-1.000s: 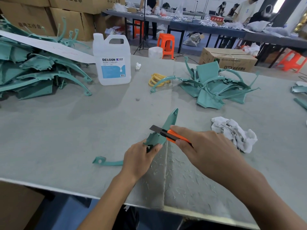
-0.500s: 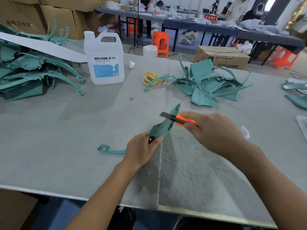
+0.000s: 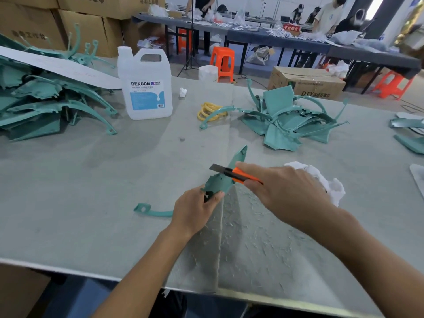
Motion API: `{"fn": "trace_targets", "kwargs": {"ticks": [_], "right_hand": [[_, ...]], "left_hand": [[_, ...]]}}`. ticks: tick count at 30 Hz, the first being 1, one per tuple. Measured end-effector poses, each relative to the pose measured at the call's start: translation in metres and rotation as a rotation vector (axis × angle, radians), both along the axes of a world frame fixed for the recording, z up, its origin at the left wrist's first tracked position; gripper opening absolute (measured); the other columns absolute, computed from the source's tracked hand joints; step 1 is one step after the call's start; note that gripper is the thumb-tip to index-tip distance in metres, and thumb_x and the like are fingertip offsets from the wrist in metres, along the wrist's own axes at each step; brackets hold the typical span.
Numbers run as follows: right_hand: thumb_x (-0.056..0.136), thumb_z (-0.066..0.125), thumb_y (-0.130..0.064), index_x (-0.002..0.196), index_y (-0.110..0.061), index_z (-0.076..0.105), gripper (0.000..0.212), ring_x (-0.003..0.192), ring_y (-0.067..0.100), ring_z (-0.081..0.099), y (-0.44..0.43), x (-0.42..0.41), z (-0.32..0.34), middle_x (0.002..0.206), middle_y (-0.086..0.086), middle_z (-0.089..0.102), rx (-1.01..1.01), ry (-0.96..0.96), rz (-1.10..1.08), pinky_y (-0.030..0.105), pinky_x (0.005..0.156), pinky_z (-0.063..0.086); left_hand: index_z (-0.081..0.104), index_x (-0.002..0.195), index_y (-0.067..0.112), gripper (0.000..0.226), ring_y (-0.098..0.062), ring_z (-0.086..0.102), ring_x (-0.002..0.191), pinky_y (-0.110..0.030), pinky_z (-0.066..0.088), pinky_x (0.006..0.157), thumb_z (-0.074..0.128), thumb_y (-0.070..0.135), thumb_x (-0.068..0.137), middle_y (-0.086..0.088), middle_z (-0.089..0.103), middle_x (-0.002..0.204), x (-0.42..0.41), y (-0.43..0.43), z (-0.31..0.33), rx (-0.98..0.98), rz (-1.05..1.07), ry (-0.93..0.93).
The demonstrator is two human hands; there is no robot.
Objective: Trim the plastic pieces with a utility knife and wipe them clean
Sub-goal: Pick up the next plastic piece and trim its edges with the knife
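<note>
Teal plastic piece under work; the head view is the only view supplied. The left hand grips its lower end, fingers curled round it, and the piece is tilted with its pointed tip up and away from the person. The right hand holds the utility knife, fingers clamped on the orange handle. The blade is extended and lies across the piece's left edge, about midway along.

Change noted: half a second back the blade crossed the piece higher, close under the tip. It now crosses lower, nearer the left hand, much as it did a second ago. The left hand's grip matches both earlier pictures. Judgement: short repeated strokes along one edge, so trimming of this piece is in progress and not finished.

A white cloth lies on the bench just behind the right hand, untouched; wiping has not yet begun. Pale shavings litter the bench before the person.

Heaps of like teal pieces lie at far left and centre right; which is finished stock cannot be told. A white jug marked DEXCON stands between them.

Risk, as judged: the blade works close to the left thumb, so a slip toward it would cut.
</note>
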State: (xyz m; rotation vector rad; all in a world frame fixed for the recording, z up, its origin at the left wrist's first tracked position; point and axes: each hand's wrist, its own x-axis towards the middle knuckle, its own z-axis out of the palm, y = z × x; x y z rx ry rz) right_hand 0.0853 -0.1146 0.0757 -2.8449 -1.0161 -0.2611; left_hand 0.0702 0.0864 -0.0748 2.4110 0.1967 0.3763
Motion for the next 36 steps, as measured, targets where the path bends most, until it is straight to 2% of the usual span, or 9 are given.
{"fn": "trace_targets", "kwargs": {"ticks": [2, 5, 8, 11, 16, 22, 27, 31, 36], "right_hand": [[0.105, 0.038, -0.048, 0.134, -0.044, 0.038, 0.030, 0.062, 0.027, 0.060, -0.006, 0.019, 0.003, 0.076, -0.002, 0.063, -0.004, -0.005, -0.049, 0.038, 0.057, 0.053], [0.105, 0.043, -0.043, 0.133, -0.041, 0.042, 0.029, 0.060, 0.029, 0.051, -0.020, 0.040, 0.012, 0.071, -0.002, 0.052, -0.012, -0.087, -0.183, 0.036, 0.054, 0.043], [0.103, 0.040, -0.046, 0.132, -0.043, 0.043, 0.030, 0.050, 0.021, 0.051, -0.016, 0.022, 0.007, 0.064, -0.007, 0.055, 0.080, -0.101, -0.070, 0.034, 0.048, 0.046], [0.102, 0.037, -0.050, 0.136, -0.046, 0.035, 0.035, 0.058, 0.025, 0.061, -0.004, 0.001, -0.006, 0.072, -0.007, 0.065, 0.063, -0.017, 0.045, 0.038, 0.054, 0.053], [0.105, 0.041, -0.044, 0.138, -0.049, 0.044, 0.034, 0.074, 0.029, 0.061, -0.012, 0.031, 0.008, 0.087, 0.001, 0.068, 0.053, 0.025, -0.124, 0.039, 0.068, 0.053], [0.104, 0.039, -0.047, 0.134, -0.049, 0.034, 0.031, 0.063, 0.027, 0.061, 0.004, 0.000, -0.003, 0.073, -0.003, 0.062, 0.054, 0.064, 0.034, 0.042, 0.061, 0.056], [0.105, 0.039, -0.047, 0.141, -0.051, 0.040, 0.036, 0.076, 0.028, 0.060, -0.013, 0.032, 0.008, 0.093, -0.001, 0.068, 0.013, 0.022, -0.148, 0.039, 0.069, 0.054], [0.104, 0.037, -0.046, 0.140, -0.047, 0.039, 0.036, 0.066, 0.028, 0.058, -0.004, 0.027, 0.006, 0.079, -0.002, 0.065, 0.043, -0.117, -0.099, 0.039, 0.062, 0.052], [0.096, 0.046, -0.064, 0.129, -0.040, 0.054, 0.042, 0.065, 0.015, 0.061, 0.021, 0.028, -0.004, 0.072, -0.008, 0.062, 0.372, 0.325, -0.114, 0.036, 0.064, 0.051]], "left_hand": [[0.053, 0.083, 0.021, 0.044, -0.018, 0.053, 0.066, -0.030, 0.034, 0.059, 0.044, 0.062, 0.096, 0.011, 0.050, 0.065, 0.001, 0.000, 0.000, 0.017, 0.011, 0.024], [0.051, 0.088, 0.023, 0.043, -0.017, 0.054, 0.067, -0.030, 0.037, 0.060, 0.042, 0.064, 0.096, 0.010, 0.051, 0.068, 0.001, 0.000, -0.003, 0.039, 0.010, 0.026], [0.052, 0.087, 0.023, 0.043, -0.018, 0.056, 0.067, -0.030, 0.038, 0.059, 0.042, 0.064, 0.096, 0.007, 0.054, 0.068, 0.001, -0.001, -0.002, 0.042, 0.016, 0.004], [0.058, 0.090, 0.020, 0.045, -0.023, 0.060, 0.072, -0.032, 0.040, 0.061, 0.044, 0.062, 0.096, 0.003, 0.059, 0.073, 0.002, 0.000, -0.003, 0.034, 0.014, 0.009], [0.052, 0.086, 0.020, 0.048, -0.021, 0.056, 0.070, -0.031, 0.039, 0.061, 0.041, 0.066, 0.095, 0.003, 0.056, 0.073, 0.001, -0.002, -0.001, 0.051, 0.039, 0.035], [0.056, 0.085, 0.020, 0.047, -0.022, 0.057, 0.069, -0.032, 0.040, 0.060, 0.043, 0.064, 0.095, 0.004, 0.058, 0.071, 0.000, -0.002, -0.001, 0.044, 0.038, 0.019], [0.061, 0.085, 0.012, 0.061, -0.021, 0.058, 0.070, -0.034, 0.046, 0.063, 0.039, 0.068, 0.095, 0.001, 0.061, 0.075, 0.001, -0.003, 0.003, 0.069, 0.061, 0.087], [0.062, 0.090, 0.014, 0.059, -0.022, 0.060, 0.075, -0.033, 0.044, 0.064, 0.037, 0.068, 0.095, 0.003, 0.058, 0.074, -0.001, -0.005, 0.003, 0.076, 0.060, 0.094], [0.065, 0.103, 0.021, 0.043, -0.021, 0.057, 0.071, -0.030, 0.034, 0.061, 0.045, 0.059, 0.098, 0.012, 0.047, 0.068, -0.006, -0.010, 0.010, 0.096, 0.050, 0.026]]}}
